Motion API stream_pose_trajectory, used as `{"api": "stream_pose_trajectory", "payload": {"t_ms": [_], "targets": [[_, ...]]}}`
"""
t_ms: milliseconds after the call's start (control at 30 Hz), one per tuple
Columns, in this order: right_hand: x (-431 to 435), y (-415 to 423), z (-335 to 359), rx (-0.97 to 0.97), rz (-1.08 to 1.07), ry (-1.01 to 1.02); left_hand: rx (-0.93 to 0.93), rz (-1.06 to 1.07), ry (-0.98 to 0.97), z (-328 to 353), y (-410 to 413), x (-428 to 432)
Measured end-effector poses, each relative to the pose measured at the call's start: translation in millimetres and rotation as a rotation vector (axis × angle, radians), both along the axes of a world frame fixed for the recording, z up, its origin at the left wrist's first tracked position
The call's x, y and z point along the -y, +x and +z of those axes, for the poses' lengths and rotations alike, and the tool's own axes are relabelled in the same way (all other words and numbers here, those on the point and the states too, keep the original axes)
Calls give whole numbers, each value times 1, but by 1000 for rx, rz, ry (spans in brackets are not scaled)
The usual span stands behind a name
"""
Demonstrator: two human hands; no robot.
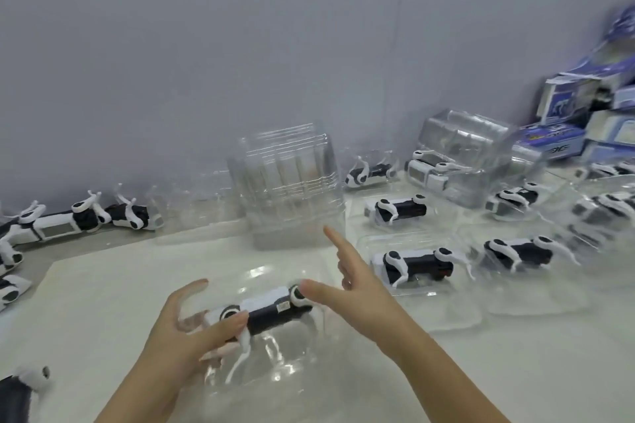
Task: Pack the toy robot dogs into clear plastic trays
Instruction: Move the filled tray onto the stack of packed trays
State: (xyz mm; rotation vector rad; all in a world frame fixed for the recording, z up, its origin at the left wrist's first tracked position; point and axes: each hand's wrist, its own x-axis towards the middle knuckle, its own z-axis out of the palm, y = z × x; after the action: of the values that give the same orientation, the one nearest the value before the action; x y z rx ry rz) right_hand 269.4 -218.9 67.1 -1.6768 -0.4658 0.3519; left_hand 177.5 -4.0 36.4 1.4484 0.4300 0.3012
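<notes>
as the left grip pinched the front end of the toy robot dog, thumb on the white shoulder and fingers curled beneath, showing through the plastic, the dog lay on its side in the clear tray at six o'clock on the desk. its legs pointed down toward six, black belly facing the camera. and the right grip was wide, fingers straight, thumb tip touching the dog's rear hip, index finger aimed up toward twelve. at twelve o'clock, near the wall, a stack of empty trays stood upright. off at three o'clock, packed dogs sat in their own trays, several of them in rows, those farthest out blurred. at nine o'clock, loose dogs lay along the wall, legs in the air, none in a tray. up at two o'clock, a second stack of trays lay tilted, and beyond it, blue and white boxes were piled up, the print on them too blurred to read.
</notes>
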Motion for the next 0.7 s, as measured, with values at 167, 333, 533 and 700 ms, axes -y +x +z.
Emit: {"api": "stream_pose_trajectory", "payload": {"t_ms": [167,333,533,700], "targets": [[63,-15,8,340,-292,387,-16,33,159,-16,18,0],[157,17,-13,382,-1051,487,73,-98,67,-20,43,26],[250,80,-52,-29,-1153,314,30,-181,12,-17,81,68],[287,114,-62,-39,-1064,187,37,-166,-11,-23,111,106]]}}
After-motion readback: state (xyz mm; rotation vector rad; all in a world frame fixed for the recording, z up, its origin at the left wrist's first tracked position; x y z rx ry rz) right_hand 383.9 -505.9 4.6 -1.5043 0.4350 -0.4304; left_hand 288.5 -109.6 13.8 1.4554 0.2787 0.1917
